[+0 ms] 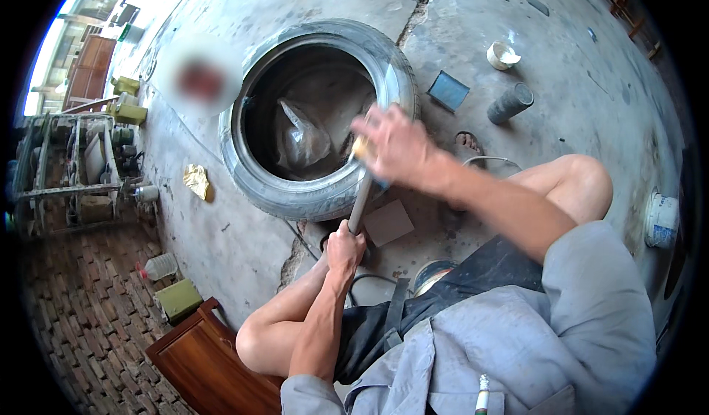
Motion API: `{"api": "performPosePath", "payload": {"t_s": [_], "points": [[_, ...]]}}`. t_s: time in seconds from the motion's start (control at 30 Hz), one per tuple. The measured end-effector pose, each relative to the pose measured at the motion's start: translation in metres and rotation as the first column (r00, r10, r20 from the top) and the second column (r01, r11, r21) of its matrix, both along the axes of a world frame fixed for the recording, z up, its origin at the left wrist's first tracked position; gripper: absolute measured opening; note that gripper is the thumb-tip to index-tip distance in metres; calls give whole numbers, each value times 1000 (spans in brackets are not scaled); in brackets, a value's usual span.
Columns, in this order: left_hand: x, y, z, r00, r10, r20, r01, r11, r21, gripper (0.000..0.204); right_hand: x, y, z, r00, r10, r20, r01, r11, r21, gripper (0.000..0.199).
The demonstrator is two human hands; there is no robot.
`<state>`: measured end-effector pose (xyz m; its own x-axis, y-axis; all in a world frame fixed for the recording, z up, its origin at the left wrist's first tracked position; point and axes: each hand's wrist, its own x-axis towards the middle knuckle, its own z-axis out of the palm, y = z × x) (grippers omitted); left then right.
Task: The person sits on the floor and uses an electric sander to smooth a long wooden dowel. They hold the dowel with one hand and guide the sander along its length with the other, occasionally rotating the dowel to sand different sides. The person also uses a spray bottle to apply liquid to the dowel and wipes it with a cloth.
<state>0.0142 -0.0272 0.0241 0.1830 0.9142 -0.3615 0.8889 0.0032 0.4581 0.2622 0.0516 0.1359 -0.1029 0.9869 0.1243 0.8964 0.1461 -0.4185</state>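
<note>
Concrete floor [473, 23] bears a tire [317, 197] beyond the left grip [345, 251], which clasps a grey rod [361, 202]. Whether the blurred right grip [399, 149], ahead, holds anything, I cannot tell.

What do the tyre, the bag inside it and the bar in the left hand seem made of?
Tyre: likely rubber, dull grey, with a treaded edge. Bag: thin clear plastic, judging by its creases and glossy highlights. Bar: straight, plain grey; perhaps metal, though plastic is possible.
</note>
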Motion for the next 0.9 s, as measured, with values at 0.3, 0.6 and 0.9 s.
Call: {"api": "performPosePath", "payload": {"t_s": [0.3, 0.6, 0.9], "points": [[2, 7, 3, 994, -7, -108, 6, 1000, -11, 29, 20, 34, 16, 995, -9, 101, 18, 996, -82, 33], [-3, 0, -16, 999, -32, -35, 31, 999, -20, 33, -42, -38, 4, 986, 128, -111, -128, 992, 10, 29], [5, 5, -1, 999, -33, 14, 32, 996, 79, 26, 73, 73, -6, 984, -156, 83, 161, 985, -62, 43]]}}
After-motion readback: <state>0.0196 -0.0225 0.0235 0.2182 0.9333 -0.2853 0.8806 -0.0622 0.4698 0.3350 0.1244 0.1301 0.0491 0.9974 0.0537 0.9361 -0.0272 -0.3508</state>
